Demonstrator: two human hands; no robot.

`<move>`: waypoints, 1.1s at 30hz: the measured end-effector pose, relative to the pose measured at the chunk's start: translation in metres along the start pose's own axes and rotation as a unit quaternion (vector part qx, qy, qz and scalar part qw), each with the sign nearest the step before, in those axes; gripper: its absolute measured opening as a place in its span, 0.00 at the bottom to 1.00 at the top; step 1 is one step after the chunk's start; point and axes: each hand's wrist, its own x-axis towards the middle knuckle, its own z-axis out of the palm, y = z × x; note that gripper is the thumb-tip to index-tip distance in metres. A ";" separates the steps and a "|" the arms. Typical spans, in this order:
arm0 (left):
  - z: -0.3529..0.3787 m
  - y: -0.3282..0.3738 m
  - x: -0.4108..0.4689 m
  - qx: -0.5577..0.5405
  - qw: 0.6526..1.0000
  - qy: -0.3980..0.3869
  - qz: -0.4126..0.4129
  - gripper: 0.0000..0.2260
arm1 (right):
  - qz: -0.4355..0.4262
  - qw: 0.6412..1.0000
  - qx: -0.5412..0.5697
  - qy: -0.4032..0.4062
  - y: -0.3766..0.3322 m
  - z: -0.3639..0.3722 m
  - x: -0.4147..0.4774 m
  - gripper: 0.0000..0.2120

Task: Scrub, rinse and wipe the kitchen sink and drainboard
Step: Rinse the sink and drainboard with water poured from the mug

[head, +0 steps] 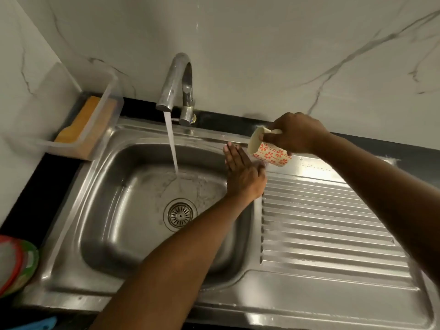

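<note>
Sink (100,186), steel, set in a black counter (35,194), with its ribbed drainboard (321,222) to the right. Water (172,144) runs from the tap (176,79) into the basin, behind the strainer (180,214). Left hand (245,177) lies flat, fingers straight, on the ridge between basin and drainboard. Right hand (297,134) grasps a flowered cup (269,152), tipped mouth-left over the drainboard's back corner. Clear tub (71,144) holding a sponge (78,122) stands back left.
</note>
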 end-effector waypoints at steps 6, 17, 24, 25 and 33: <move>-0.006 -0.016 0.000 0.031 0.997 0.072 -0.009 0.41 | -0.029 0.998 -0.032 0.043 -0.013 0.004 0.003 0.25; -0.039 -0.049 0.023 0.160 0.980 0.088 0.085 0.36 | -0.029 0.999 0.006 0.035 -0.020 0.001 0.014 0.23; -0.014 -0.020 0.005 0.231 0.935 -0.086 0.256 0.32 | 0.058 0.997 0.040 -0.009 0.055 -0.017 -0.019 0.17; -0.018 -0.017 0.006 0.220 0.933 -0.103 0.266 0.31 | 0.064 0.998 0.017 0.002 0.063 -0.018 -0.023 0.19; -0.040 -0.022 0.026 0.266 0.930 -0.042 0.251 0.30 | -0.010 0.990 -0.114 0.085 0.056 -0.001 -0.036 0.23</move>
